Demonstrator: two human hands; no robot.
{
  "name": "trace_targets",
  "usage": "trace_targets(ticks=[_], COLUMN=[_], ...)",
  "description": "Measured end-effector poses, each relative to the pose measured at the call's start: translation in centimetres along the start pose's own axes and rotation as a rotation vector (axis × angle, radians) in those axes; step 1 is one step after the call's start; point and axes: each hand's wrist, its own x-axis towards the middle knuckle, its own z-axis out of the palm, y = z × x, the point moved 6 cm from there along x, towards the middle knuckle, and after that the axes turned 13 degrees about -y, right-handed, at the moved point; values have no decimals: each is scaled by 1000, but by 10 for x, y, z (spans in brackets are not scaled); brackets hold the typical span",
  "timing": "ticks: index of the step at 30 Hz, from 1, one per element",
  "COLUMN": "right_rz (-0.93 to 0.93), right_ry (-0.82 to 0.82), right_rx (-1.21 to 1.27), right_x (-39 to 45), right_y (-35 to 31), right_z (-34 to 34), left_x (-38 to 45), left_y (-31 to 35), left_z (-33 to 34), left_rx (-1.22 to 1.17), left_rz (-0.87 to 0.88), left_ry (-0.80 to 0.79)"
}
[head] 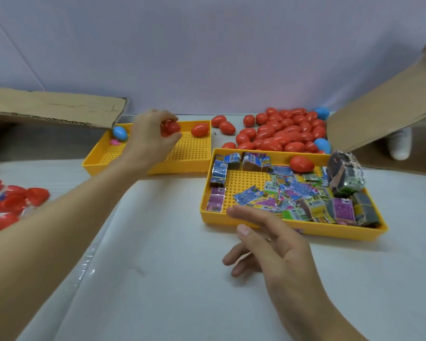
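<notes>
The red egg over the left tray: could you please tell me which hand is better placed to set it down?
Left, likely. The left hand grips the egg above the left tray; the right hand lies open by the other tray.

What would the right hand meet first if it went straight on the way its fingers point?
Probably the near rim of the yellow tray of packets, by its left corner. The right hand has its index fingertip over it; whether they touch is unclear.
</notes>
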Motion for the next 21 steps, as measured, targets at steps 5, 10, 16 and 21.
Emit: trace_targets(ticks=[5,10,16,21], right_rz=[3,3,89,147], right_ry=[10,4,-58,-89], right_rx=[22,61,45,-11], right_x=[-1,-4,-15,-19], right_y=[-3,-5,-9,-16], right_z=[0,1,-1,0], left_x=[-67,-156,-189,-189], left_y=[64,97,87,88], left_z=[-19,6,23,27], left_rx=[-506,-949,-1055,-1065], left_rz=[203,238,193,236], left_ry=[-37,-164,-202,-280])
